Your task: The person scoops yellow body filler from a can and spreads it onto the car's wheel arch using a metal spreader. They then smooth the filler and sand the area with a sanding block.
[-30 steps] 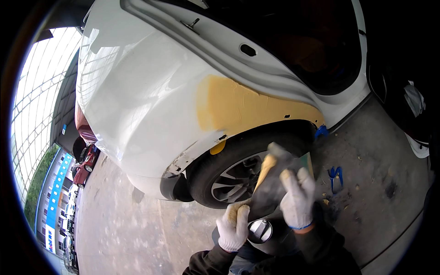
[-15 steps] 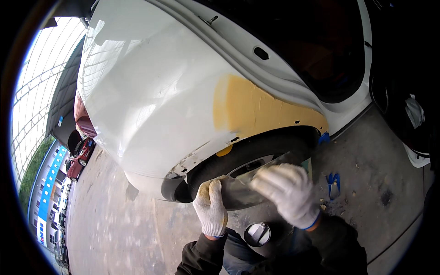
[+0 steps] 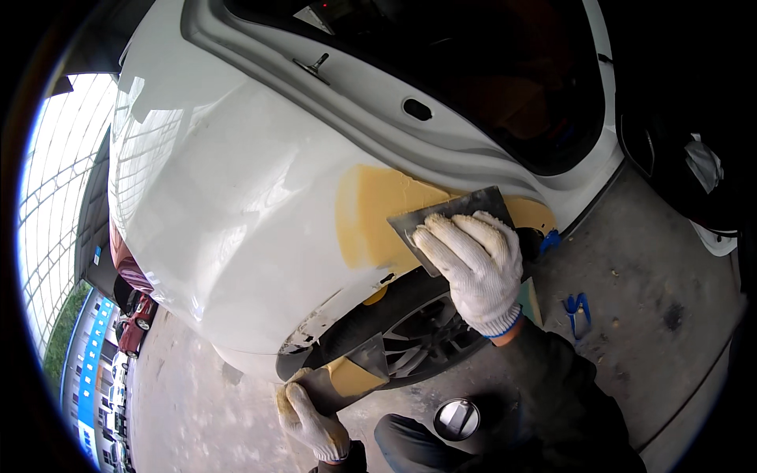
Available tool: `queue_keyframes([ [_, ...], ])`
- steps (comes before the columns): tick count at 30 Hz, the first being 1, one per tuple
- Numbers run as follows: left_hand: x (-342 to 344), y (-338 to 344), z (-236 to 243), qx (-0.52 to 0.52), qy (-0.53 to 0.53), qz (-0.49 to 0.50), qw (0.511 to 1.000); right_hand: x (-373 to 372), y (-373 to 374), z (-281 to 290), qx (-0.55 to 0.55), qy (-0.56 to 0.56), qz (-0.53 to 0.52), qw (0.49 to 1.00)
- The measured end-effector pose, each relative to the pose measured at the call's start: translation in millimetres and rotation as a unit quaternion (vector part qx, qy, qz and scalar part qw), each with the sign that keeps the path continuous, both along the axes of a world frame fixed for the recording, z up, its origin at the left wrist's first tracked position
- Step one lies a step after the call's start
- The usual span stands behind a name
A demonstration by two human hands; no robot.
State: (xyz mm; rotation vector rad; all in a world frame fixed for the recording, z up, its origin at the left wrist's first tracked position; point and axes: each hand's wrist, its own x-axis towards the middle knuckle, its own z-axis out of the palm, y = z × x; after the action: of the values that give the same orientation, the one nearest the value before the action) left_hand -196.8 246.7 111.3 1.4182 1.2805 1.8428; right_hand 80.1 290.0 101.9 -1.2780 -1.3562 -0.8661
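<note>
Yellow filler (image 3: 371,225) covers part of a white car's rear body panel (image 3: 236,213), above the wheel arch. My gloved right hand (image 3: 477,272) grips a thin dark rectangular spreader (image 3: 406,229) and holds it flat against the filler area, its fingers lying along the blade. In my gloved left hand (image 3: 311,422), lower down and in front of the wheel, is a second dark flat spreader (image 3: 319,390). A lump of yellow filler (image 3: 355,377) lies on that blade. The right hand and its spreader hide part of the coated panel.
Behind the hands is the wheel (image 3: 426,335). An open round can (image 3: 456,418) stands on the floor by my knee (image 3: 406,441). A blue clip-like tool (image 3: 577,314) lies on the concrete to the right. The car's door opening (image 3: 505,87) is above, with parked cars (image 3: 136,323) far left.
My right hand has moved up from near the left-hand spreader to the panel, with its spreader against the filler. The left hand has dropped lower left, showing filler on its blade. The view has shifted.
</note>
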Motion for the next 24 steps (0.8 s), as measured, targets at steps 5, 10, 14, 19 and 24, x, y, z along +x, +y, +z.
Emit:
queue_keyframes([
  [5,0.1,4.7,-7.8,0.002,0.0,0.018,1.0,-17.0,13.1,-29.5,0.015,0.017,0.004,1.0],
  [10,6.3,4.3,-10.6,0.001,-0.014,-0.004,1.0,-6.8,6.6,-44.8,0.018,0.032,0.004,0.999],
  [14,4.4,4.6,-16.6,-0.012,0.014,-0.023,1.0,2.3,22.8,-41.5,0.043,0.037,-0.019,0.998],
  [19,15.2,1.9,-15.4,-0.007,0.03,-0.012,0.999,-7.6,6.4,-65.9,0.026,0.069,-0.006,0.997],
  [24,12.8,2.7,-20.7,-0.016,0.031,-0.056,0.998,22.8,13.4,-44.0,0.022,0.116,-0.063,0.991],
])
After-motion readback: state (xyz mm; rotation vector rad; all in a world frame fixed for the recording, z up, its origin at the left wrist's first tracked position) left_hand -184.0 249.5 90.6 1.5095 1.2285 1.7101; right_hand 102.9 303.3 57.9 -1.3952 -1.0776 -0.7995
